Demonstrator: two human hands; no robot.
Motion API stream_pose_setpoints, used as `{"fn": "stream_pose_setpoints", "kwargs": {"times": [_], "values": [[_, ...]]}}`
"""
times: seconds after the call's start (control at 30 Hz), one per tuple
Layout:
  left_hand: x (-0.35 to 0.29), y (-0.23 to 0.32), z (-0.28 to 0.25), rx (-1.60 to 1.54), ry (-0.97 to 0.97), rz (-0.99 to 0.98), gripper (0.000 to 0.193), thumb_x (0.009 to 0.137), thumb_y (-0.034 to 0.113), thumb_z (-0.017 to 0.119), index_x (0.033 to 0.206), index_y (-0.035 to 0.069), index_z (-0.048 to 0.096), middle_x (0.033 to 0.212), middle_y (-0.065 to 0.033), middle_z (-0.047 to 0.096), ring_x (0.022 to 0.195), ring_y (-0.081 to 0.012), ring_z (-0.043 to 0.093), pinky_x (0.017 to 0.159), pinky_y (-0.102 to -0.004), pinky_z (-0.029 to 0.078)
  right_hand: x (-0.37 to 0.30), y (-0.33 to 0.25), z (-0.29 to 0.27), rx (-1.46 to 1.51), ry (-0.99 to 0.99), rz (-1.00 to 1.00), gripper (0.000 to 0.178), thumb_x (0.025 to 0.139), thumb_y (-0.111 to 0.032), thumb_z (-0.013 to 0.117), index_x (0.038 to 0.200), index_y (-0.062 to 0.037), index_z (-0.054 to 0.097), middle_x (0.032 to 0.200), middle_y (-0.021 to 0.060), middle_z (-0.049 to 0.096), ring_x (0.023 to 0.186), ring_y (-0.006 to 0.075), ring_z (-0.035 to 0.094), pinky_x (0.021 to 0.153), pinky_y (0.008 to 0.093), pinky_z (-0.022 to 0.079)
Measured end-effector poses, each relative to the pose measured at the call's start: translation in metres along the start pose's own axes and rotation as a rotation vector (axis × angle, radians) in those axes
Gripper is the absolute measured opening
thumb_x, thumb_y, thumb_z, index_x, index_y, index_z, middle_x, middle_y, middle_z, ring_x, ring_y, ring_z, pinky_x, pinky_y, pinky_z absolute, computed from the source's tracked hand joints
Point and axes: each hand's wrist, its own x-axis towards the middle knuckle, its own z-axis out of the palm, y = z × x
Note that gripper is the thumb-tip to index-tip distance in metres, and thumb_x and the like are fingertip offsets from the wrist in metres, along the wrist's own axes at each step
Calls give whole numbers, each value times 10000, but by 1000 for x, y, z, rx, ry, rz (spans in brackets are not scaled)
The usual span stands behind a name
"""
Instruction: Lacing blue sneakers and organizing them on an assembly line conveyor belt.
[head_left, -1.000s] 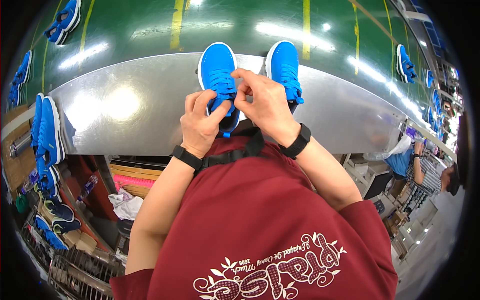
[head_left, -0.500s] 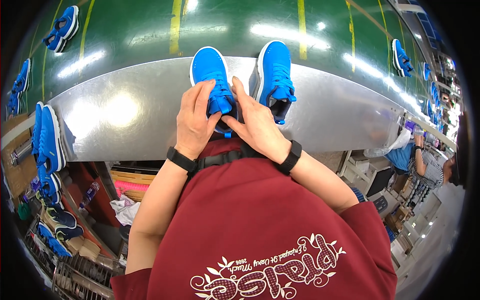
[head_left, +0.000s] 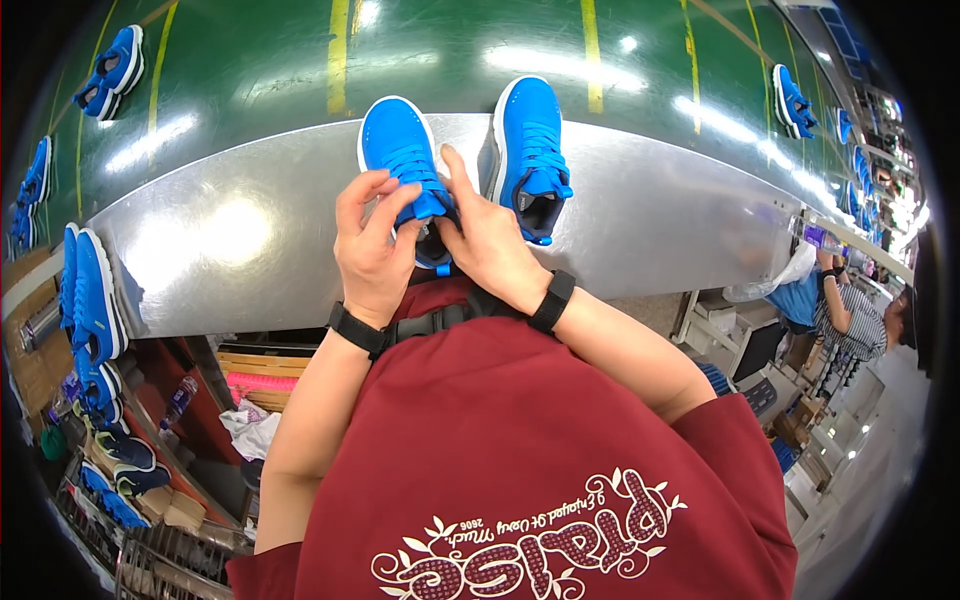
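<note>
Head view: my left hand and right hand kept pinching left blue shoe, shifted leftward; toe pointed away, long axis near-vertical.

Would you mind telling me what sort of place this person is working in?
Most likely a shoe factory line. Both hands work on a blue shoe at a metal bench, its partner beside it, while more blue shoes ride a green conveyor belt.
</note>
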Motion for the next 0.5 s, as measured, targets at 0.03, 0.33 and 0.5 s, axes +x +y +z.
{"fn": "stream_pose_setpoints", "kwargs": {"times": [0.03,0.33,0.5], "values": [[1,4,-1,42,-49,-50,396,711,-58,720,1078,70,645,1218,-98,478,1064,-242,559,893,-370,478,-1,2,-1,-1,-5,-1,716,844,-23,571,1453,-85,199,1073,284,600,929,442,606,767,460,495],[6,-2,-4,270,-59,294,363,674,1,693,1022,97,663,1133,-60,549,1054,-277,556,870,-378,492,2,0,-4,-64,-33,-115,659,825,-52,631,1407,-83,323,1325,252,466,1092,423,552,869,443,507],[14,-3,-5,259,-187,291,284,659,4,679,924,105,684,1096,-45,563,1039,-266,560,853,-379,498,3,-1,-5,-92,-22,-115,684,804,-23,633,1411,-130,336,1331,255,458,1094,430,548,840,446,527]]}}
